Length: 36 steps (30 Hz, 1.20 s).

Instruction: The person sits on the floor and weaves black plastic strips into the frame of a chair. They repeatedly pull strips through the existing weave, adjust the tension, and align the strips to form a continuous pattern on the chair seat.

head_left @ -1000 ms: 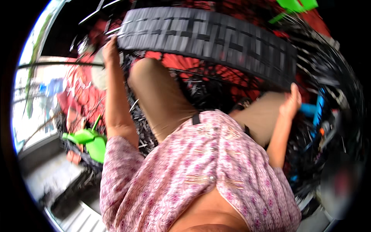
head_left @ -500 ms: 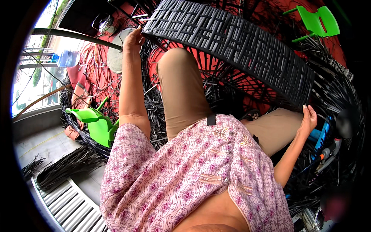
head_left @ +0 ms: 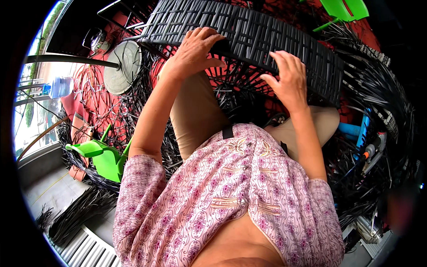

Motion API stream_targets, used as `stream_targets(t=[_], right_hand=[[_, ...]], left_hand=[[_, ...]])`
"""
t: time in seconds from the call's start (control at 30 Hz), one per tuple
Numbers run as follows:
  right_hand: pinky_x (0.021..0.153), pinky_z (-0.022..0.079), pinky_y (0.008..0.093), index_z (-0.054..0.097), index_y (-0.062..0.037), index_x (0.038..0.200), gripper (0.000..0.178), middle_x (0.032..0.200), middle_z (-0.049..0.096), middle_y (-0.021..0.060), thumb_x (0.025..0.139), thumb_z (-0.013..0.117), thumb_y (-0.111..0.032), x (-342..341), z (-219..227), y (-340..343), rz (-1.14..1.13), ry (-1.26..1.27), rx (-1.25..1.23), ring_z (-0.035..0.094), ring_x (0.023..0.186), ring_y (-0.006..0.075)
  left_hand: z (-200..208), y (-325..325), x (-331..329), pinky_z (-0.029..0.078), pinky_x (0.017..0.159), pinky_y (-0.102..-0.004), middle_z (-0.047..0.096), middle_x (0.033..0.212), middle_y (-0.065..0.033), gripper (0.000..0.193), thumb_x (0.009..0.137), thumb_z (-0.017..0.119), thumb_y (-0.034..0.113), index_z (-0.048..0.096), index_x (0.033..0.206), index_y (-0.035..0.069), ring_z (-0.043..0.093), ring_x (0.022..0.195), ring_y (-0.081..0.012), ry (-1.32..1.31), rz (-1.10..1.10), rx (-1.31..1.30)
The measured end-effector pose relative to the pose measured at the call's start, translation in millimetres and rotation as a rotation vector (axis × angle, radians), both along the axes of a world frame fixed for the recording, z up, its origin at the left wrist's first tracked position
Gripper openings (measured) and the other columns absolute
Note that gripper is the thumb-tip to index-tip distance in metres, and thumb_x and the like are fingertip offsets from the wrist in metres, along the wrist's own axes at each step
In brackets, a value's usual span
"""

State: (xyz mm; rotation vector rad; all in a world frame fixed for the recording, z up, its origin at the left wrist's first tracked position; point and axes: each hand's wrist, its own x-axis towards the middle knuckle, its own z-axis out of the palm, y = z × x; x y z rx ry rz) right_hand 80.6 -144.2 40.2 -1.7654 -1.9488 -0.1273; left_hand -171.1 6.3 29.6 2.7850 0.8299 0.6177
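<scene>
A curved band of black woven wicker (head_left: 249, 33) stretches across the top of the view, above my knees. Its near edge runs from upper left down to the right. My left hand (head_left: 193, 53) is at that edge toward the left part, fingers stretched over the weave and thumb apart. Farther right, my right hand (head_left: 289, 80) is raised at the same edge with fingers spread and the thumb away from them. Neither hand has anything between its fingers; whether the fingertips press on the weave I cannot tell. Long black strands fan out beneath the band.
Black wicker strands (head_left: 378, 84) pile up at the right, beside blue tubes (head_left: 364, 129) and a tool with an orange part (head_left: 369, 152). A green plastic chair (head_left: 104, 160) is at the left; another green chair (head_left: 344, 9) is at the far right. A round grey disc (head_left: 122, 66) lies at upper left.
Both hands have moved inward from the two ends of the woven band to its near edge, closer together. The view has shifted, so the band appears farther left.
</scene>
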Motion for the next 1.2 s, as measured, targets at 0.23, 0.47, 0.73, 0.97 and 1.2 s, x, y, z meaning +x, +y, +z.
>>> stream_targets(t=[0.23,0.47,0.73,0.97,1.2], right_hand=[[0.081,0.042,0.0401,0.062,-0.012,0.101,0.045,0.094,0.056,0.0031,0.064,0.084,-0.022,-10,-20,15,-0.014,-0.019,0.044,0.053,0.09,0.0252],[0.079,0.043,0.0394,0.062,-0.013,0.095,0.037,0.09,0.057,0.0026,0.064,0.083,-0.02,-12,-32,11,-0.014,-0.005,0.138,0.054,0.088,0.0245],[0.094,0.041,0.0424,0.062,-0.0116,0.112,0.051,0.113,0.058,0.0062,0.068,0.084,-0.025,29,-19,-35,-0.272,-0.121,0.035,0.054,0.107,0.0274],[0.091,0.043,0.0392,0.062,-0.0108,0.106,0.044,0.107,0.059,0.0059,0.07,0.083,-0.025,44,-23,-45,-0.246,-0.133,0.057,0.054,0.103,0.0275],[0.097,0.04,0.042,0.061,-0.0107,0.117,0.053,0.12,0.057,0.0073,0.072,0.082,-0.031,86,-25,-78,-0.343,-0.217,0.071,0.052,0.113,0.029]], left_hand=[[-7,-9,-2,0.043,0.089,-0.04,0.057,0.1,-0.0058,0.038,0.074,0.077,0.026,0.064,0.107,0.011,0.053,0.1,-0.0279,-0.009,0.078,0.025],[1,-14,-6,0.047,0.084,-0.0405,0.057,0.098,-0.0077,0.036,0.075,0.076,0.024,0.064,0.105,0.01,0.054,0.099,-0.029,-0.062,0.082,-0.034],[-7,12,-66,0.044,0.094,-0.0415,0.062,0.109,-0.009,0.038,0.077,0.073,0.024,0.065,0.111,0.008,0.055,0.106,-0.0315,-0.036,0.164,0.076],[-8,14,-63,0.045,0.091,-0.0395,0.06,0.106,-0.0079,0.037,0.08,0.072,0.032,0.064,0.108,0.01,0.056,0.104,-0.0296,0.002,0.217,0.096],[-21,38,-114,0.041,0.095,-0.042,0.059,0.117,-0.0098,0.053,0.079,0.071,0.047,0.061,0.116,0.011,0.053,0.109,-0.0305,0.036,0.353,0.268]])
